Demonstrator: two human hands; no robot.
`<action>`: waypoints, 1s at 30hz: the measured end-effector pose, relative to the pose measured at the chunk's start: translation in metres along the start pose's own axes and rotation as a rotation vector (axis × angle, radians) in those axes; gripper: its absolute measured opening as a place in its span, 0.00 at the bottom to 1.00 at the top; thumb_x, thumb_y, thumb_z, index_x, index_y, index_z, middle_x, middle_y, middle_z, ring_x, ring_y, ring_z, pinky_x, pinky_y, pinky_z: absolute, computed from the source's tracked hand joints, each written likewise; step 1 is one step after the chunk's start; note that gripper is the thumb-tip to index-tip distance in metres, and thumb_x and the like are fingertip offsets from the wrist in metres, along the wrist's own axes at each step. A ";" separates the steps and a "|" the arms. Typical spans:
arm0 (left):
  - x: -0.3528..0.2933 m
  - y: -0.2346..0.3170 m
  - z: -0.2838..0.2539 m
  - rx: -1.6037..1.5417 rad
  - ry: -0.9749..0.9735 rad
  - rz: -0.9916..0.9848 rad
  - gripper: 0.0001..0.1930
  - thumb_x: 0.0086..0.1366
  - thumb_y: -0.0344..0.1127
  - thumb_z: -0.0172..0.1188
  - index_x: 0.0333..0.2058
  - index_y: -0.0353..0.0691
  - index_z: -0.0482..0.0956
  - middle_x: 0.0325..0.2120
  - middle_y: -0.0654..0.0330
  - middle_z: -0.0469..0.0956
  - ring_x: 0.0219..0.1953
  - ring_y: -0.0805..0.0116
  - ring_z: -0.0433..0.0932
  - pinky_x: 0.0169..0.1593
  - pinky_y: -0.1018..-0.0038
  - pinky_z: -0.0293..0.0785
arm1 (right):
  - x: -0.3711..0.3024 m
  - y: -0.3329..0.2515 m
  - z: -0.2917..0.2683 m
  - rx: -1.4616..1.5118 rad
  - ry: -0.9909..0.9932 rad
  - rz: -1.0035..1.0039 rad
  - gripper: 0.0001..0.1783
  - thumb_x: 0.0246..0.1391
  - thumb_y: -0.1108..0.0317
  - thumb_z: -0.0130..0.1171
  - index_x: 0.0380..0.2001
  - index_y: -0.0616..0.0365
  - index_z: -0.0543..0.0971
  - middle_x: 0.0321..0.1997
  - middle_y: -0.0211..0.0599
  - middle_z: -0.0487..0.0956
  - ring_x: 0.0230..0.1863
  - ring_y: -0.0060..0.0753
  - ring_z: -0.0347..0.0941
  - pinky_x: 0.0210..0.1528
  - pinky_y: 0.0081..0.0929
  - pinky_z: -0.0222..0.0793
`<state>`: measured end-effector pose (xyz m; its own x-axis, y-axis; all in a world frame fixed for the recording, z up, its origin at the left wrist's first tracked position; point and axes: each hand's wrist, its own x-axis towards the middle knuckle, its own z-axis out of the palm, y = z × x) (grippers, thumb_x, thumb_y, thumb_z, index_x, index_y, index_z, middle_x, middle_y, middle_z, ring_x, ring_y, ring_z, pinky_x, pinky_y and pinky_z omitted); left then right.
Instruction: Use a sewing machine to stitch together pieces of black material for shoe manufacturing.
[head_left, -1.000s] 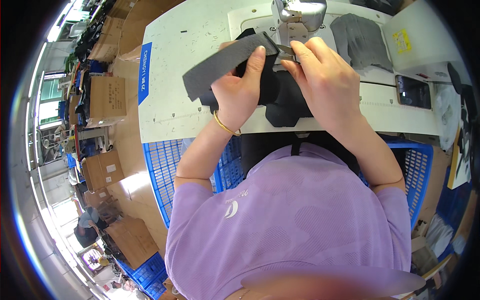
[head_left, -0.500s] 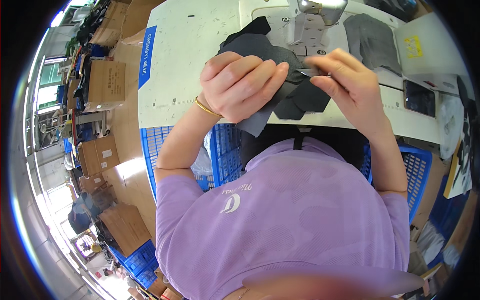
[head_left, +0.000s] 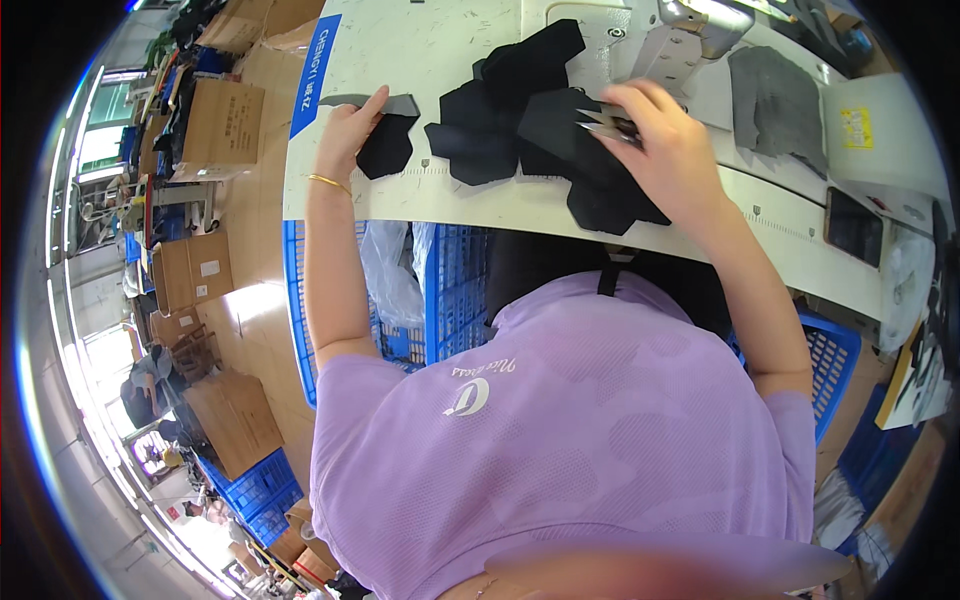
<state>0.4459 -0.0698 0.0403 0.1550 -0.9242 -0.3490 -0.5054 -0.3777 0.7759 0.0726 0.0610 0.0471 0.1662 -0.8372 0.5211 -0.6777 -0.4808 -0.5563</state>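
Over to the right I see a dark phone (head_left: 853, 227) lying flat, a cloudy plastic bag (head_left: 906, 282) near it. On the left, brown cardboard boxes (head_left: 222, 128) line the tan floor (head_left: 258, 225), one just beside a blue crate (head_left: 252, 495), and bright windows (head_left: 116, 112) glow beyond them.

Hands (head_left: 668, 150) holding snips (head_left: 610, 131), black pieces (head_left: 475, 140), white table (head_left: 400, 50)

Left hand (head_left: 343, 140) now well apart from snips (head_left: 620, 127)

Lilac short-sleeved shirt (head_left: 600, 430), white chest print (head_left: 468, 398), thin gold-coloured bangle (head_left: 330, 183), black lower garment (head_left: 535, 270)
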 end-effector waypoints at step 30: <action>-0.093 0.057 0.194 0.473 -0.243 1.539 0.20 0.51 0.38 0.70 0.42 0.43 0.75 0.39 0.58 0.70 0.44 0.56 0.69 0.50 0.64 0.67 | -0.080 0.020 -0.028 0.088 -0.120 0.237 0.15 0.47 0.82 0.57 0.41 0.61 0.79 0.38 0.35 0.75 0.32 0.32 0.76 0.35 0.26 0.72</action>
<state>0.2385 0.0058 0.0150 -0.8218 -0.3437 0.4545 -0.2556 0.9352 0.2450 0.0264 0.1255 0.0125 0.0979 -0.9513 0.2922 -0.6438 -0.2845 -0.7104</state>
